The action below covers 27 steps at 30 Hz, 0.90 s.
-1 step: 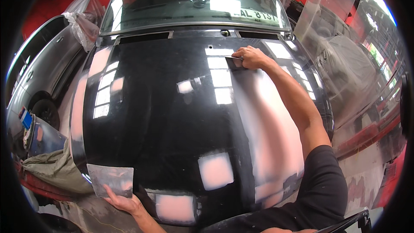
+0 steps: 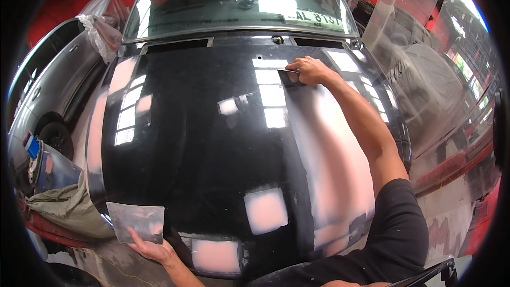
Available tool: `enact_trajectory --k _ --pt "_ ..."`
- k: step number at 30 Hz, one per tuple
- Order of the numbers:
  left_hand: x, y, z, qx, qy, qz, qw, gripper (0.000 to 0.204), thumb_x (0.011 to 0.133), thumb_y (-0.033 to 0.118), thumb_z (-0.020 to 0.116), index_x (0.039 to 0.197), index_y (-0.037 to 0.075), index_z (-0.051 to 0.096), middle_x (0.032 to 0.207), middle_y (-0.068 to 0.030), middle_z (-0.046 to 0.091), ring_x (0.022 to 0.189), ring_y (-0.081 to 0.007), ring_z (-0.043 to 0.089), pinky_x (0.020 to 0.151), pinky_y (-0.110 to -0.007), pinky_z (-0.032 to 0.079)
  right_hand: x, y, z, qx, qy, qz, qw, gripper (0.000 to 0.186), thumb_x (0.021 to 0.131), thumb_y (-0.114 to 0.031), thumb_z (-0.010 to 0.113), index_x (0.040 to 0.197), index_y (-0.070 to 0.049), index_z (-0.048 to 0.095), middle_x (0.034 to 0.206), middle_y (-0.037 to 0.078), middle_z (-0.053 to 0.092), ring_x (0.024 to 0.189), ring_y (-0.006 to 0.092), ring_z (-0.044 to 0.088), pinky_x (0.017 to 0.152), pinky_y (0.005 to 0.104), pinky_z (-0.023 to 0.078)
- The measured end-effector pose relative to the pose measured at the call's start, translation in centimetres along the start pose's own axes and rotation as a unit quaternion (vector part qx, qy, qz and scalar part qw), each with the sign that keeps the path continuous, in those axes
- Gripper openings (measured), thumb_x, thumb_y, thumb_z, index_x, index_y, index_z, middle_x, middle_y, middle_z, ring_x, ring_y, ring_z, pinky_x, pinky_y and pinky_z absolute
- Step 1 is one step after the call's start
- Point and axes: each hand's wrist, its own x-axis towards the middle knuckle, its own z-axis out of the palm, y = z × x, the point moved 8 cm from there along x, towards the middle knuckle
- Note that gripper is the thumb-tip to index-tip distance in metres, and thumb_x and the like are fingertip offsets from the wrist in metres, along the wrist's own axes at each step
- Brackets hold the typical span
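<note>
A car's black hood [image 2: 202, 127] spreads out before me, with pinkish filler patches on it. My right hand [image 2: 311, 70] reaches far across to the hood's upper right part. Its fingers are closed on a flat, dark filler spreader [image 2: 289, 76], whose edge lies at the top of the long pink filler strip [image 2: 337, 159]. At the lower left, my left hand [image 2: 151, 246] supports a thin grey mixing plate [image 2: 135, 220] from below, over the hood's front left corner. Pinkish smears show on the plate. Part of that hand is hidden under it.
Beyond the hood stands the windshield [image 2: 239, 5]. A silver car [image 2: 64, 74] is parked on the left, near a crumpled cloth cover [image 2: 74, 210] and a blue item [image 2: 33, 146]. Clear plastic sheeting [image 2: 425, 74] hangs along the right. More filler patches [image 2: 265, 211] sit near the hood's front.
</note>
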Motion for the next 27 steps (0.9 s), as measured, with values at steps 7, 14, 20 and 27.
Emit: enact_trajectory --k 7,14,20,27 --pt "0.2 -1.0 -0.6 0.005 0.051 -0.009 0.999 0.065 0.092 0.025 0.07 0.141 -0.004 0.04 0.145 -0.0218 0.044 0.128 -0.0353 0.051 0.107 -0.047 0.045 -2.0 -1.2 -0.5 -0.018 0.026 -0.025 0.999 0.053 0.081 -0.007 0.057 0.13 -0.025 0.064 0.139 0.002 0.058 0.122 0.0323 0.055 0.093 0.0521 0.045" --pt "0.7 -1.7 -1.0 -0.021 0.044 -0.02 0.999 0.065 0.092 0.024 0.069 0.142 -0.004 0.04 0.145 -0.0216 0.044 0.13 -0.0355 0.049 0.106 -0.047 0.044 -6.0 -0.5 0.3 -0.012 0.005 -0.032 0.999 0.064 0.073 -0.001 0.054 0.132 -0.023 0.065 0.139 0.003 0.06 0.126 0.0286 0.052 0.097 0.0498 0.044" --pt "1.0 -1.6 -1.0 0.009 -0.006 -0.007 1.0 0.069 0.094 0.023 0.068 0.145 -0.008 0.033 0.146 -0.0232 0.043 0.128 -0.0338 0.051 0.104 -0.046 0.047 -0.5 1.1 -1.7 -0.016 0.064 -0.027 0.997 0.059 0.079 -0.004 0.052 0.131 -0.028 0.066 0.131 0.006 0.065 0.117 0.0324 0.06 0.089 0.0445 0.051" --pt "0.8 -1.3 -0.7 0.018 0.004 0.004 1.0 0.064 0.095 0.022 0.067 0.143 -0.008 0.038 0.145 -0.0228 0.044 0.126 -0.0334 0.052 0.105 -0.046 0.047 1.9 0.1 -1.1 0.037 -0.061 -0.006 0.997 0.065 0.07 0.003 0.048 0.127 -0.019 0.07 0.132 0.014 0.063 0.123 0.0359 0.057 0.104 0.0419 0.044"
